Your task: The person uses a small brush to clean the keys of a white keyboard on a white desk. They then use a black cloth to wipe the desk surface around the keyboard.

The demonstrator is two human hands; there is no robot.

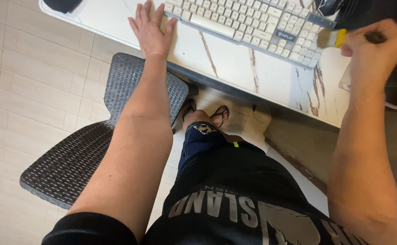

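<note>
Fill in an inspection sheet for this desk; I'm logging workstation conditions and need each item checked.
Surface: white marble-look desk with brown veins.
Job's things: pale keyboard lying slantwise; small brush with a yellow band, bristles at the keyboard's right end.
Clutter: dark object at the desk's far left corner, cut off by the frame.
Grippers: left hand flat on the desk, fingers touching the keyboard's left edge; right hand closed around the brush handle, blurred.
Cables: nothing seen.
Surroundings: grey woven chair on a pale tiled floor; feet in sandals under the desk.
</note>
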